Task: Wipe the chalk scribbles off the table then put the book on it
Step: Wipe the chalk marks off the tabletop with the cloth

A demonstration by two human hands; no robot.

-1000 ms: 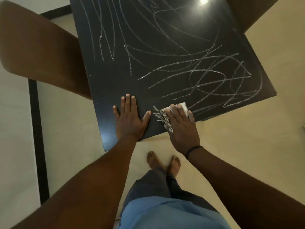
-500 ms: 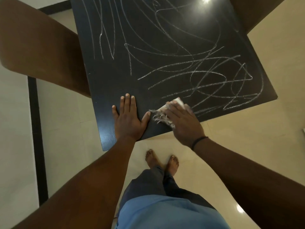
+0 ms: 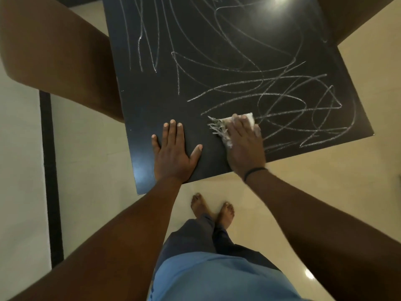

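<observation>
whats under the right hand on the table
A white cloth with a frayed fringe lies under the right hand, pressed flat on the black table. Only its far edge and fringe show; the rest, and any chalk scribbles beneath it, are covered.

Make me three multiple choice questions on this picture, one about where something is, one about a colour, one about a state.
1. Where does the left hand rest?
A. Flat on the table near its front edge
B. On a chair
C. On the cloth

2. What colour is the tabletop?
A. White
B. Black
C. Red

3. What state are the chalk scribbles in?
A. Fully wiped
B. Covered by a book
C. Mostly still there

Answers: 1 A, its fingers lie spread on the bare surface. 2 B, the top is dark throughout. 3 C, lines cross most of the top while the right hand presses the cloth.
</observation>
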